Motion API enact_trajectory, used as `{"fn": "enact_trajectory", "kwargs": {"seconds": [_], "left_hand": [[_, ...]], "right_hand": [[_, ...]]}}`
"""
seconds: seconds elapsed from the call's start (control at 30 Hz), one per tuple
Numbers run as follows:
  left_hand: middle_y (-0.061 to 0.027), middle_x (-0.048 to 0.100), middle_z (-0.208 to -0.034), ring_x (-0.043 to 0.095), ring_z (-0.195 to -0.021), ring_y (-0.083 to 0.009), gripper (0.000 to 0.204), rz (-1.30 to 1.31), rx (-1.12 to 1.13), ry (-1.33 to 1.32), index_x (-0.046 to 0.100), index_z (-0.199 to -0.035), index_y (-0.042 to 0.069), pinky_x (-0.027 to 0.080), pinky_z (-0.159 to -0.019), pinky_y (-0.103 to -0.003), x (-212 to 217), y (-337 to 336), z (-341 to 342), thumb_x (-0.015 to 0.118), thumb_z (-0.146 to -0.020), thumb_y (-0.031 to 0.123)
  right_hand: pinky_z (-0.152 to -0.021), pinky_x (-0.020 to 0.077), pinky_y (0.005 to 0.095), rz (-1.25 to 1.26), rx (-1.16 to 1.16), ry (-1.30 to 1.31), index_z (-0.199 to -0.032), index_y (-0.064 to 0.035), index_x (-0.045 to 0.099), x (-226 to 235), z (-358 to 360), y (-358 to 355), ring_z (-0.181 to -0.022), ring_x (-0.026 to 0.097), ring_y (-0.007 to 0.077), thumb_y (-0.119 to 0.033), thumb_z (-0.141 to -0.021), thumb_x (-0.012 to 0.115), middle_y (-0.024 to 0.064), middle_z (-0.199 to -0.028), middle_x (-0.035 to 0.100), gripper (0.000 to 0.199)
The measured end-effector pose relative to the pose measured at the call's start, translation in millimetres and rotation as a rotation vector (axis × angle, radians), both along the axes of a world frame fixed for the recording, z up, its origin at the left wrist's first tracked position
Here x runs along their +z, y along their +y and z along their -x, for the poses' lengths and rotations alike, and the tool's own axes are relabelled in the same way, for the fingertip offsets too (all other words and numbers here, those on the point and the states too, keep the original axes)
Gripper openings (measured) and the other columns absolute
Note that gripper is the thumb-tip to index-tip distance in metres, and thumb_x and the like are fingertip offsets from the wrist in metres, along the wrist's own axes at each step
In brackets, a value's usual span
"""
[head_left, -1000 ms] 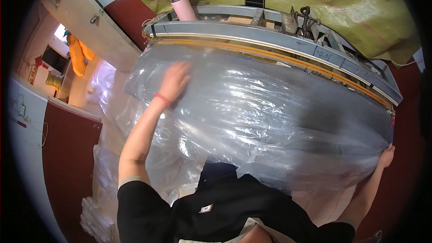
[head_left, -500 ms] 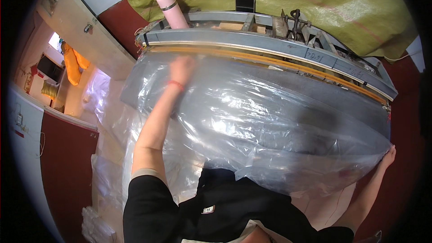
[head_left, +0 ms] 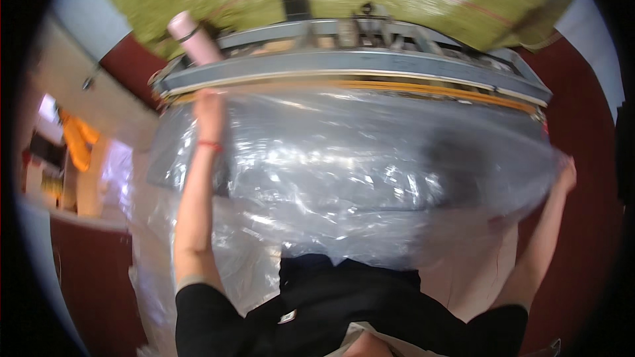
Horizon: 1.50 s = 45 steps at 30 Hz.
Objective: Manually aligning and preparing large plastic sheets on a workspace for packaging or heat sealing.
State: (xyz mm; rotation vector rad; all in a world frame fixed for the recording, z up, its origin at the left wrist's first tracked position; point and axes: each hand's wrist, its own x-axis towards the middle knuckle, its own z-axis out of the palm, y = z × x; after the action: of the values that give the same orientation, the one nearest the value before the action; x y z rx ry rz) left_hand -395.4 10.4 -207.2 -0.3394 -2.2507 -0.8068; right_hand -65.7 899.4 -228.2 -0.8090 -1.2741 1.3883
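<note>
A wide clear plastic sheet (head_left: 331, 158) spreads in shiny wrinkles over a grey surface in front of me. My left hand (head_left: 210, 111) is closed on the sheet at its far left part, close to the orange strip (head_left: 410, 86) of a long grey metal frame (head_left: 344, 63); motion blurs its fingers. Out at the far right, my right hand (head_left: 565, 175) pinches the sheet's right corner, and the plastic stretches toward it. The sheet's near side hangs in loose folds before my body.
A pink flask (head_left: 195, 39) leans at the frame's left end. Behind the frame hangs a yellow-green woven sheet (head_left: 410, 0), with a dark flat rectangular object (head_left: 296, 1) against it. More clear plastic (head_left: 142, 238) lies at left, near an open door (head_left: 99, 86).
My left hand has shifted left along the frame's front. My right hand has risen with its corner, still pinching it. The whole view has turned slightly, and the sheet lies farther toward the frame.
</note>
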Motion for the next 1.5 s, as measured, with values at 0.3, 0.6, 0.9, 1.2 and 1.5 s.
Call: {"fn": "enact_trajectory", "kwargs": {"seconds": [0.3, 0.6, 0.9, 1.2, 1.5], "left_hand": [[0.0043, 0.043, -0.064, 0.036, -0.06, -0.0062, 0.018, -0.451, 0.313, -0.1, 0.052, -0.074, 0.004, 0.033, -0.056, -0.02, -54, -66, 50, 0.054, -0.083, 0.02], [0.0043, 0.047, -0.064, 0.039, -0.055, -0.0047, 0.014, -0.735, 0.057, -0.068, 0.05, -0.071, 0.01, 0.032, -0.049, -0.018, -77, -105, 81, 0.057, -0.082, 0.014], [0.0003, 0.05, -0.064, 0.041, -0.047, -0.0068, 0.005, -0.898, 0.217, -0.151, 0.05, -0.079, 0.008, 0.034, -0.041, -0.021, -67, -94, 75, 0.049, -0.082, 0.012], [0.0028, 0.048, -0.069, 0.043, -0.06, -0.0055, 0.003, -0.781, -0.203, -0.266, 0.049, -0.083, 0.009, 0.037, -0.056, -0.019, 12, -70, -22, 0.05, -0.082, 0.006], [-0.0003, 0.053, -0.083, 0.05, -0.079, -0.0085, 0.016, -0.606, -0.019, -0.034, 0.049, -0.094, 0.004, 0.041, -0.074, -0.021, 39, -128, -88, 0.058, -0.081, 0.007]], "right_hand": [[-0.071, 0.0432, 0.0301, -0.551, -0.142, -0.367, -0.081, -0.001, 0.061, -43, 180, -80, -0.074, 0.056, 0.0171, -0.022, -0.082, 0.058, 0.0107, -0.081, 0.062, 0.021], [-0.061, 0.0447, 0.0256, -0.616, -0.475, -0.403, -0.078, -0.0027, 0.055, -49, 208, -71, -0.061, 0.053, 0.0129, -0.016, -0.079, 0.059, 0.0056, -0.066, 0.056, 0.014], [-0.043, 0.0445, 0.0267, -0.134, 0.0, -0.157, -0.092, 0.0001, 0.052, -30, 180, -36, -0.055, 0.055, 0.0159, -0.014, -0.083, 0.049, 0.0087, -0.078, 0.058, 0.017], [-0.081, 0.0395, 0.0304, -0.852, 0.172, -0.135, -0.097, -0.0028, 0.054, 82, 222, -338, -0.089, 0.051, 0.019, -0.015, -0.084, 0.055, 0.0073, -0.094, 0.055, 0.018], [-0.058, 0.0391, 0.0227, -0.732, 1.295, -0.336, -0.075, -0.0008, 0.054, 47, 205, -518, -0.064, 0.046, 0.0084, -0.014, -0.079, 0.06, 0.0029, -0.066, 0.05, 0.015]]}}
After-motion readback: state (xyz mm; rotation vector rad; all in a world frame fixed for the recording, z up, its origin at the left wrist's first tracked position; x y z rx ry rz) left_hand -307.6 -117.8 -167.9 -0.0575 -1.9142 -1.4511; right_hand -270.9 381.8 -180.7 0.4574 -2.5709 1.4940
